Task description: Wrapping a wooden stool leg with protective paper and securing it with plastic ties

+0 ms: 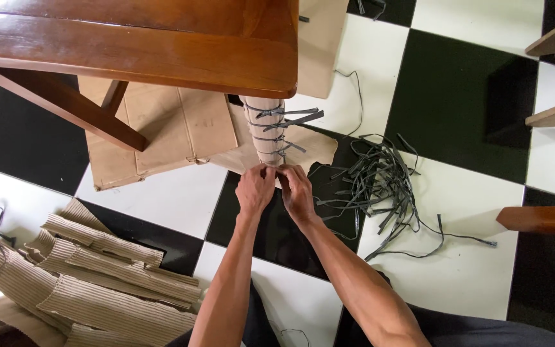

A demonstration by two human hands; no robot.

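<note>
Both hands, left hand (255, 189) & right hand (297, 191), seemingly pinch cardboard-wrapped table leg (264, 128).

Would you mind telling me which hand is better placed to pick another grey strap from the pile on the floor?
The right hand, probably: the strap pile lies just beside it on its side, while the left hand would have to cross over. Both hands are at the wrapped table leg.

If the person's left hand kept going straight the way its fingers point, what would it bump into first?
The left hand would almost at once meet the cardboard-wrapped wooden table leg tied with dark grey strips; its fingertips look to be already at the wrapping's lower edge, though depth is unclear.
</note>
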